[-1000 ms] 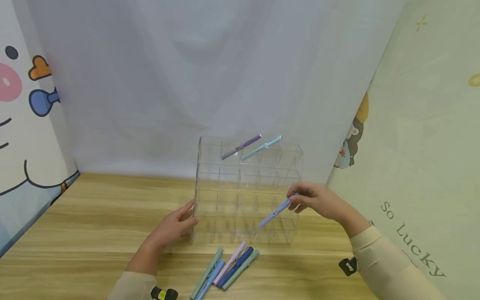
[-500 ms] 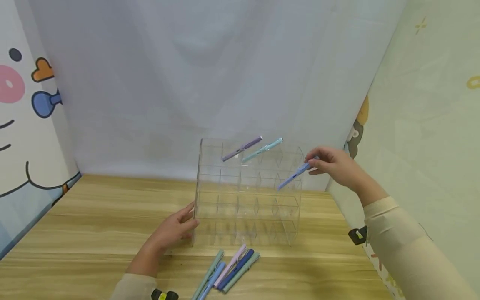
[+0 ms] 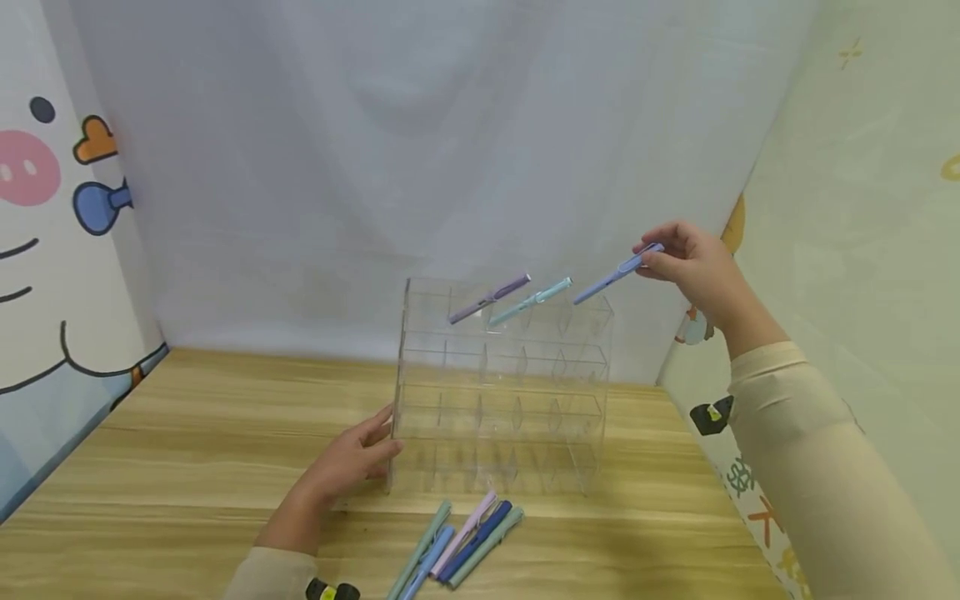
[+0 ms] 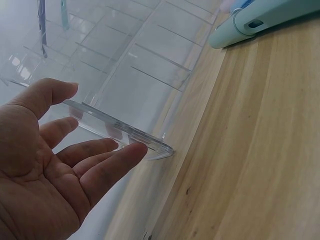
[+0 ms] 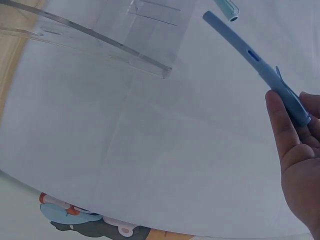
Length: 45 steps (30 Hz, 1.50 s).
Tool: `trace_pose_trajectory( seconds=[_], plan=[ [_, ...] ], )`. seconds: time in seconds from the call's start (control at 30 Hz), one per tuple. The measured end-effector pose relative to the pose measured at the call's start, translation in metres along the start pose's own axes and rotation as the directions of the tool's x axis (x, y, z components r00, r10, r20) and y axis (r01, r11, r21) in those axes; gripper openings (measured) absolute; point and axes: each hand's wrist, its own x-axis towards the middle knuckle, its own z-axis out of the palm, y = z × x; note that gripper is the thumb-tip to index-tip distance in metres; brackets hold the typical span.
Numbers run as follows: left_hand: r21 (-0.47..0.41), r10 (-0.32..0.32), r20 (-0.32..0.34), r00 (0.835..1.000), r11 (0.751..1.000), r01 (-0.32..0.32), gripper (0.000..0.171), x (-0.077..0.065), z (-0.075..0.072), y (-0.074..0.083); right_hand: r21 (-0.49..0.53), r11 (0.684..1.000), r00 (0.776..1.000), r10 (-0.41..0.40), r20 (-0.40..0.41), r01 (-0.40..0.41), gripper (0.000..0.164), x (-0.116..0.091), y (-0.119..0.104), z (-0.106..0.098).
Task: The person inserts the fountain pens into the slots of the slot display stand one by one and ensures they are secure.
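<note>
Facing grey-white cloth backdrop, at wood-grain tabletop. On that, nr ctr, see multi-tier clear acrylic pen rack, upright. Prob. light enough to skid or tip if bumped high up, so brace low.

Using L hand at rack's L side: open, w/ fingers loosely extended at outer L panel, not clamped round it. Would do well to press a bit firmer during insertion.

Working w/ R hand, raised to R of top tier: pinching periwinkle-blue capped pen by cap end, w/ barrel slanting down-L toward tier's R part. Can't confirm contact w/ rack; in R wrist view, looks apart.

Leave for now, lying in front of rack: two sage-green capped pens, plus light-blue capped pen, lilac capped pen & navy capped pen.

Best to match lean of purple capped pen & aqua capped pen, both resting in top tier, caps up-R. Go in R of aqua one, barrel end first, slowly; release only after feeling support. Mind cap clip: could snag.
</note>
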Motion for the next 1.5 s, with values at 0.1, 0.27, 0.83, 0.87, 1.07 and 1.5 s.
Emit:
trace_pose_trajectory(
  seconds=[0.1,0.27,0.83,0.87,1.07,1.5],
  plan=[
    [-0.001,0.003,0.000,1.000,1.000,-0.003,0.068,0.000,0.000,0.000,0.005,1.000,0.999,-0.005,-0.038,0.005,0.027,0.006,-0.004,-0.001],
    [-0.010,-0.007,-0.010,1.000,1.000,0.007,0.068,0.001,0.001,0.000,-0.002,1.000,0.999,-0.001,-0.045,0.001,0.026,0.015,-0.003,0.000],
    [-0.008,-0.020,-0.012,1.000,1.000,0.020,0.068,0.002,0.001,-0.001,0.009,0.999,0.999,0.032,0.021,-0.032,0.025,0.022,0.026,0.034],
    [-0.006,-0.019,-0.013,1.000,1.000,0.019,0.069,0.002,0.001,-0.001,0.021,0.999,0.999,0.031,0.020,-0.031,0.025,0.022,0.028,0.036],
    [0.006,-0.008,-0.015,1.000,1.000,0.008,0.075,0.004,0.001,-0.003,0.044,0.998,0.999,0.033,0.037,-0.034,0.022,0.021,0.039,0.046],
    [0.004,-0.005,0.001,1.000,1.000,0.005,0.073,0.005,0.000,-0.005,0.077,0.992,0.993,0.093,0.079,-0.099,0.023,0.019,0.051,0.058]
  ],
)
